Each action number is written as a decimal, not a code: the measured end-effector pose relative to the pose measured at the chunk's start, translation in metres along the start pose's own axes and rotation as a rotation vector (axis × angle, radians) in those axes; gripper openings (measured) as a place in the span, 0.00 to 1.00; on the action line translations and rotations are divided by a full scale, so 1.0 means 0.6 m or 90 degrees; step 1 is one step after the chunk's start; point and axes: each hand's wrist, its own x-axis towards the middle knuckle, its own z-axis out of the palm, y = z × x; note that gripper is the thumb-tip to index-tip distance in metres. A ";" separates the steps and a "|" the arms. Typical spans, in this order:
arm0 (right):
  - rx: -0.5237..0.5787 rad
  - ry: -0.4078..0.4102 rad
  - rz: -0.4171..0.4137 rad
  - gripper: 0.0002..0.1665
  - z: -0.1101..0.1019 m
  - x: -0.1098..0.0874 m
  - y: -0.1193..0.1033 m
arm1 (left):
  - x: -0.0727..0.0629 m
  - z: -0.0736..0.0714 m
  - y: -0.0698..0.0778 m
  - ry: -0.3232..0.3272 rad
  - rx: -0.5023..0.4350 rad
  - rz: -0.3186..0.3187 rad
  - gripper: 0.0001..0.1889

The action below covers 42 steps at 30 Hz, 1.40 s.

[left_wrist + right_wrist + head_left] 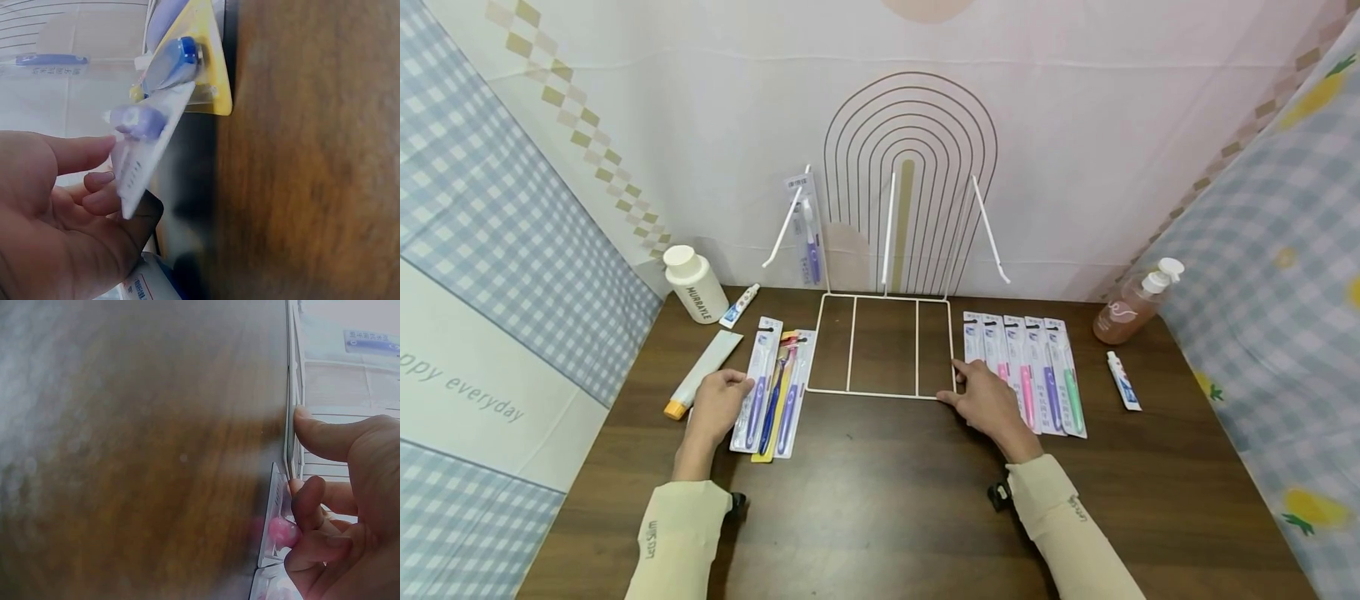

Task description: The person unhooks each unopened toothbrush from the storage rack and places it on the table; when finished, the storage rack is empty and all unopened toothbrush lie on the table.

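My left hand [718, 404] pinches the left edge of a packaged purple toothbrush [757, 404], whose pack tilts up at that side in the left wrist view. Beside it lie a blue toothbrush on a yellow card [769, 417] and another purple toothbrush pack [790, 408]. My right hand [988, 402] holds the front right corner of a white wire rack [883, 395], thumb at the front rail and a finger at the side rail. One purple toothbrush pack [812, 250] hangs on the rack's left hook [785, 225]. The other two hooks carry nothing.
Right of the rack lies a row of several toothbrush packs [1032, 383], close under my right hand. A pump bottle [1126, 312] and a small toothpaste tube [1123, 381] are farther right. At left are a white bottle [696, 287], a small tube [740, 306] and a larger tube [703, 372].
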 end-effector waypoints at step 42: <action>0.016 0.027 -0.027 0.51 0.030 0.020 0.042 | -0.011 -0.013 -0.002 -0.042 0.025 0.002 0.22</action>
